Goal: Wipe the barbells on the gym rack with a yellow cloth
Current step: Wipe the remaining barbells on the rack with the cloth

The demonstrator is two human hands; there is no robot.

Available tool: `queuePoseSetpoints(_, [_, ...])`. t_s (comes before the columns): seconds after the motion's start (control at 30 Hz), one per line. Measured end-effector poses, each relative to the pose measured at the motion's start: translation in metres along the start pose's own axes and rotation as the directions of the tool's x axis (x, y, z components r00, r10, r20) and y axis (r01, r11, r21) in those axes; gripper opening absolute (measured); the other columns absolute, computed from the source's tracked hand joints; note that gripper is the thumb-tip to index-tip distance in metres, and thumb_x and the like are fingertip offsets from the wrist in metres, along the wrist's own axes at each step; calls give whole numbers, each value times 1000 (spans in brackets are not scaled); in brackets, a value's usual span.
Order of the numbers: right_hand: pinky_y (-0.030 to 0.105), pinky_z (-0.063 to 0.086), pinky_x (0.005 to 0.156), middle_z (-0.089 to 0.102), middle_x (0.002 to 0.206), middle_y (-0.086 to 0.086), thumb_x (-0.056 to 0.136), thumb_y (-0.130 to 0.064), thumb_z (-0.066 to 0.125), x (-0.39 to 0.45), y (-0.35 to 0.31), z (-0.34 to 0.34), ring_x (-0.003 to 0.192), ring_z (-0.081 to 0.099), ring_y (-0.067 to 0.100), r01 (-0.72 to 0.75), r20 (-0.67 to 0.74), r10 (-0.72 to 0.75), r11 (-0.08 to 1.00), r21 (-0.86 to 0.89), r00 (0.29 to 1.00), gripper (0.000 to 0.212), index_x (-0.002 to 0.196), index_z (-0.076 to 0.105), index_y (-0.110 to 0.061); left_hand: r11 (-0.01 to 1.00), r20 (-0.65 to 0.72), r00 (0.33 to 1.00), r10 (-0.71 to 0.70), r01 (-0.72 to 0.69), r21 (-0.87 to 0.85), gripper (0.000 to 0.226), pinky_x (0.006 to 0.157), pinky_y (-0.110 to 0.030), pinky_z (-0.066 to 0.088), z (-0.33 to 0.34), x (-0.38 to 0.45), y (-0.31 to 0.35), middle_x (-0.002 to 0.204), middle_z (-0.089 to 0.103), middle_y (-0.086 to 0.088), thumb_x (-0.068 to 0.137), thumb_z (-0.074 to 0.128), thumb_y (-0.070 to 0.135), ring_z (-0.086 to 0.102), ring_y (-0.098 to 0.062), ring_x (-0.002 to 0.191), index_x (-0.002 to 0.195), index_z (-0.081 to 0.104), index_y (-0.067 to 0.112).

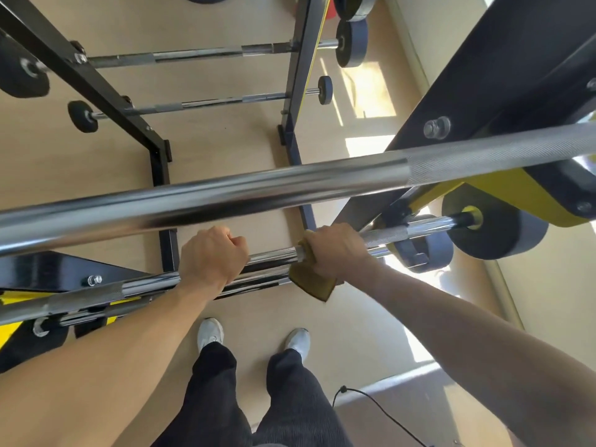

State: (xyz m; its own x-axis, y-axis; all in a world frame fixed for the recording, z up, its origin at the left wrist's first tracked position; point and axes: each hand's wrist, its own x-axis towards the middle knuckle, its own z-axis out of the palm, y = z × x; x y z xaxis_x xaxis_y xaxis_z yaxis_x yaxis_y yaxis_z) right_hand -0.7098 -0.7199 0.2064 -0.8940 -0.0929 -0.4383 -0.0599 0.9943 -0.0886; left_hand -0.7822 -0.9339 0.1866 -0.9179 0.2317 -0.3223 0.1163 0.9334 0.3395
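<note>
I look straight down a black and yellow gym rack [503,91]. A thick chrome barbell [225,198] crosses the view close to the camera. Below it lies a second chrome barbell [274,256] with a black weight plate [503,233] at its right end. My left hand [211,256] is closed around this lower bar near its middle. My right hand [338,250] grips the same bar further right, through a yellow cloth [311,283] wrapped around the bar. A corner of the cloth hangs below my right hand.
Two more barbells [200,54] [209,103] rest on lower rack levels, with small black plates at their ends. The floor [209,146] is light wood. My white shoes [211,332] stand under the bars. A black cable [380,411] lies at the lower right.
</note>
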Motion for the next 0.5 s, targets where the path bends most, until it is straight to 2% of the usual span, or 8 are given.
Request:
queuePoseSetpoints(0.07, [31,40,57,67,85,0,90,-45,58,6,-25,6,73,67,25,5,-55,-3,999,38,998,27,95,54,-20,1000,-7,1000,-5,5,8,35,52,-27,47,1,1,0,53,61,5,86,44,38,57,-15,52,60,58,20])
queuePoseSetpoints(0.13, [31,38,57,67,86,0,90,-50,58,11,-45,10,74,67,25,29,-81,-25,998,58,996,32,96,55,-19,1000,-26,1000,-7,7,24,35,48,-23,38,1,1,0,54,60,3,88,46,36,54,-14,51,61,60,19])
queuePoseSetpoints(0.17, [31,37,58,68,89,1,91,-50,57,12,-46,8,77,67,26,38,-77,-34,998,55,996,33,100,57,-17,1000,-36,999,-7,8,24,35,47,-21,34,2,0,0,54,59,2,88,47,35,53,-14,50,61,61,18])
queuePoseSetpoints(0.23, [32,39,62,67,95,2,92,-42,59,3,-25,1,84,67,27,22,-18,-22,1000,20,1000,29,107,57,-17,1000,-40,999,-3,3,-2,36,47,-21,37,3,1,-2,51,58,2,87,46,34,55,-16,50,59,60,18])
queuePoseSetpoints(0.3, [33,43,64,64,92,0,91,-38,61,-11,12,-2,81,64,24,-53,71,54,998,-24,996,25,107,56,-19,1000,-40,999,6,-7,-25,36,48,-21,40,4,1,-3,50,57,2,87,45,34,57,-16,49,58,60,18])
queuePoseSetpoints(0.4, [30,51,66,62,85,-6,88,-44,65,-25,54,2,74,63,18,-169,64,171,985,-36,983,24,106,59,-29,1000,-48,999,1,-2,-12,36,46,-19,32,4,0,-2,51,57,1,90,48,31,54,-13,48,59,60,16])
queuePoseSetpoints(0.5, [28,44,69,65,98,-4,88,-31,69,-30,60,1,86,65,21,-273,83,274,962,-25,958,27,113,58,-29,1000,-50,999,5,-4,17,36,45,-18,30,3,0,0,51,57,3,90,47,31,54,-11,47,59,60,17])
